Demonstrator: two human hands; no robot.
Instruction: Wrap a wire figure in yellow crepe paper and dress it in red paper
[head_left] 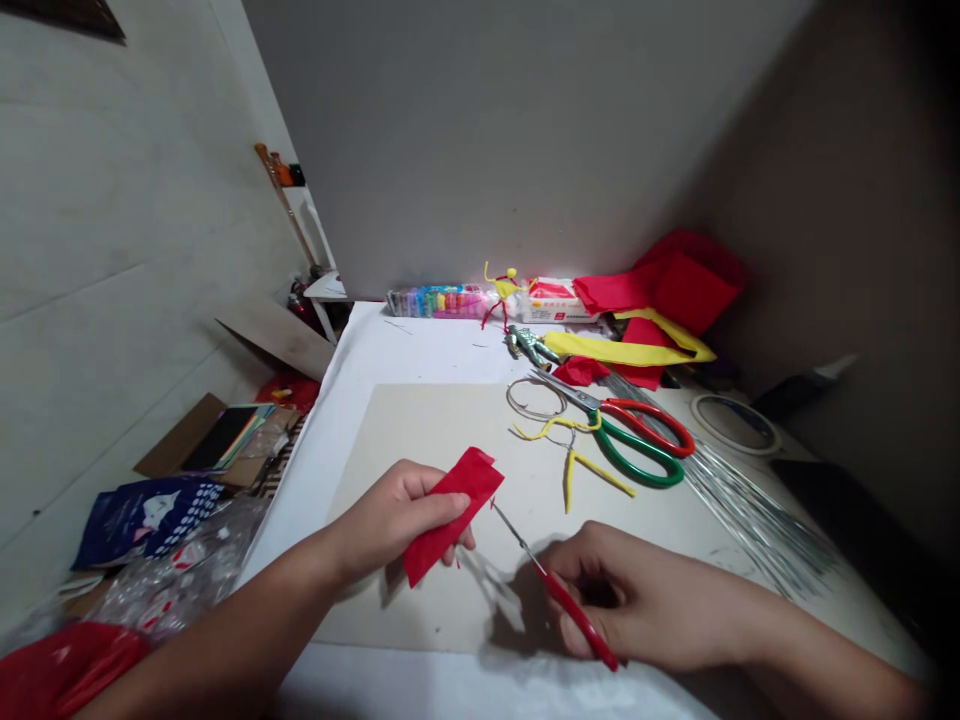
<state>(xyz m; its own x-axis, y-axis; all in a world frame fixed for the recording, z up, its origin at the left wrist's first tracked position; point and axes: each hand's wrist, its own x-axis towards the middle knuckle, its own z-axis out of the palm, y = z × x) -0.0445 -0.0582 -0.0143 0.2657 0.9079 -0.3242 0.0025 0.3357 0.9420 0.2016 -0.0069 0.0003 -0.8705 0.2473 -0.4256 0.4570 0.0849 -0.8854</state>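
Note:
My left hand [394,520] is closed on a folded strip of red crepe paper [450,512], held up over a beige mat [420,430]. My right hand [630,600] is closed around a thin metal wire [555,585] partly wrapped in red. The wire's bare tip points up toward the lower edge of the red paper and nearly touches it. Both hands hover just above the mat at the near edge of the white table [390,345].
Red-and-green-handled scissors [637,435] lie beyond my hands, with yellow paper strips [581,465] and a wire ring [536,398] beside them. A bundle of silver wires [750,510] and a tape roll [735,422] lie right. Red and yellow paper [660,300] piles up at the back. Boxes and bags clutter the floor left.

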